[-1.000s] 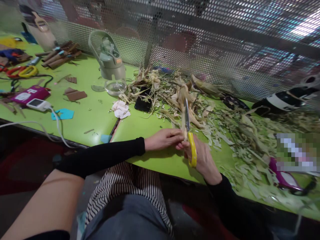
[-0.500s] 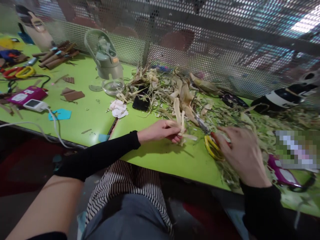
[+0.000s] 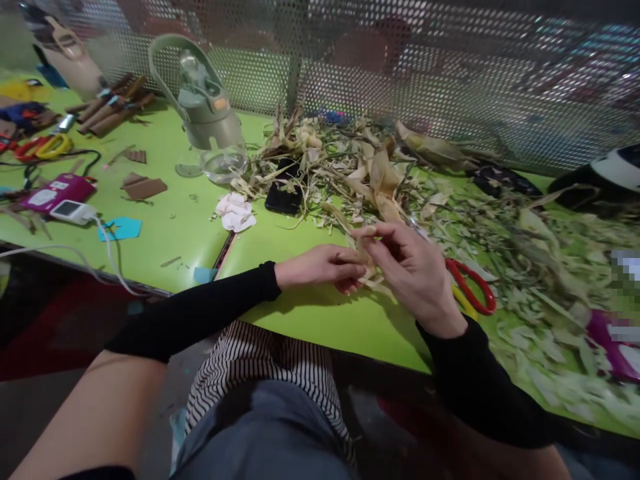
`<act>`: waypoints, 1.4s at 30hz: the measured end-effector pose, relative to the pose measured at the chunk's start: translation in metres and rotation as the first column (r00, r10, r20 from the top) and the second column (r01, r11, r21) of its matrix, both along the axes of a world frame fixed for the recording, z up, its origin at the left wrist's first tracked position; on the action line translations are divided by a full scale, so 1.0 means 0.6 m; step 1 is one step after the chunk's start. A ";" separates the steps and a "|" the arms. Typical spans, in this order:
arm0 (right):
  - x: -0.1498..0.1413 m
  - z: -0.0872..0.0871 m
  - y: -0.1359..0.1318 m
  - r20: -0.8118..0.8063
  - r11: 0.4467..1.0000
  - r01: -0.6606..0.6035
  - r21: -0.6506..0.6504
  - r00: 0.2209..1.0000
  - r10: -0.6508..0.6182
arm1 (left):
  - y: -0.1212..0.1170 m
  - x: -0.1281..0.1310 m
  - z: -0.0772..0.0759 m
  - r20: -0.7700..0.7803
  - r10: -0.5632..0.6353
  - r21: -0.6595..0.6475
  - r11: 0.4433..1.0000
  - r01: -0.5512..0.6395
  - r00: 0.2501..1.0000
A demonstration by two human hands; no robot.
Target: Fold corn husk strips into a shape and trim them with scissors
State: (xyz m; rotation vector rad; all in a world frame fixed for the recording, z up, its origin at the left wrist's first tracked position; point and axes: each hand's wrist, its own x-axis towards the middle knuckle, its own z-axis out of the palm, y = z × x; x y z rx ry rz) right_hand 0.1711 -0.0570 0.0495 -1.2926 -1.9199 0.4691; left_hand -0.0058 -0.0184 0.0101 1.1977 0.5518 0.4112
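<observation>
My left hand (image 3: 343,268) is closed round pale strips of corn husk (image 3: 369,272) above the front of the green table. Against the upper end of those strips, my right hand (image 3: 413,267) pinches with thumb and forefinger; its palm side is partly hidden. Scissors with red and yellow handles (image 3: 473,288) lie on the table just right of my right hand, their blades mostly covered by it. Behind both hands spreads a heap of dry husk leaves and shreds (image 3: 383,175).
A green-lidded water bottle (image 3: 203,110) stands left of the heap, near crumpled tissue (image 3: 235,212) and a black phone (image 3: 283,198). At left lie a magenta device (image 3: 59,190), a second pair of scissors (image 3: 54,146) and brown rolls (image 3: 113,110). Perforated metal (image 3: 345,60) closes off the back.
My right hand has let go of the scissors, which now lie on the table, and has moved left to the husk strips. My left hand stays in place holding them.
</observation>
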 end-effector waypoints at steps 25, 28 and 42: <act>0.022 0.022 -0.013 0.389 0.986 -0.160 -0.054 0.906 0.169 | 0.008 -0.003 0.003 0.011 0.022 -0.415 0.910 -0.015 1.000; 0.021 0.015 -0.015 0.437 0.989 -0.145 -0.040 0.887 0.148 | 0.005 -0.005 0.011 -0.073 0.017 -0.352 0.935 -0.042 0.997; 0.022 0.010 -0.003 0.423 0.960 -0.279 0.028 0.873 0.242 | -0.012 0.000 0.037 -0.228 0.144 -0.118 0.978 -0.174 0.963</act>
